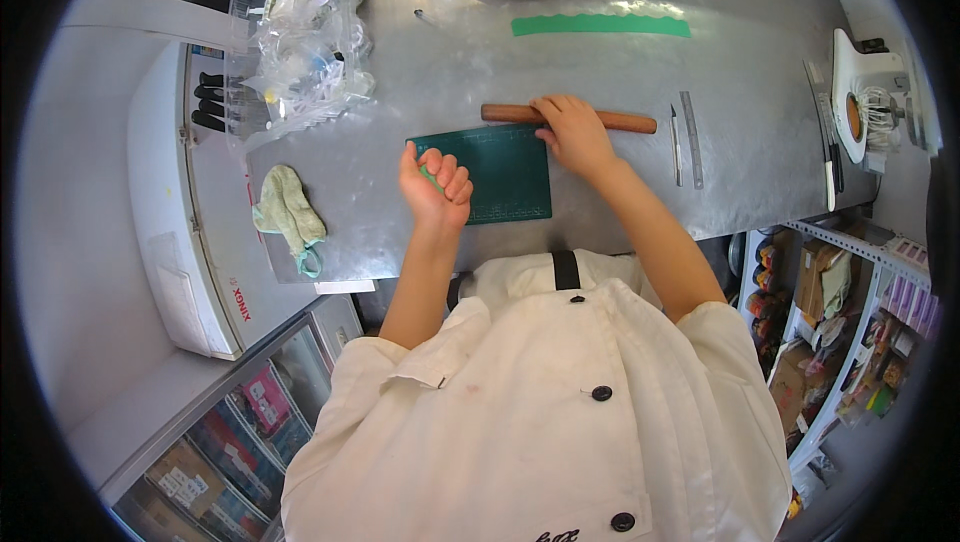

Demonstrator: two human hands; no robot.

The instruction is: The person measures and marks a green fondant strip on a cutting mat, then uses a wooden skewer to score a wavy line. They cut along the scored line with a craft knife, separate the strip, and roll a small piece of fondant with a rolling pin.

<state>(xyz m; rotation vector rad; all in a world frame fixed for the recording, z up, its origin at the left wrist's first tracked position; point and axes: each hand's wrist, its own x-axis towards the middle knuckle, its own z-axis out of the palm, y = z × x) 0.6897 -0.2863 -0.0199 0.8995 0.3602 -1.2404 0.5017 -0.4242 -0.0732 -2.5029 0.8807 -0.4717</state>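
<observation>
My left hand [439, 183] is curled palm-up over the left part of a dark green cutting mat [510, 174], its fingers closed around a piece of light green material [430, 177] that mostly stays hidden. My right hand [574, 129] rests with its fingertips on a brown wooden rolling pin [630, 122], which lies along the mat's far edge. Right of the mat lie a craft knife [676, 148] and a steel ruler [691, 141]. Farther back, a green strip [600, 25] with one wavy edge lies flat on the metal table [450, 69].
A clear plastic bin [300, 47] of bagged items stands at the back left. A folded cloth [289, 204] lies near the left edge. Long knives [829, 144], a white scale [851, 92] and a whisk [874, 118] sit at the far right. Shelves [832, 317] stand below right.
</observation>
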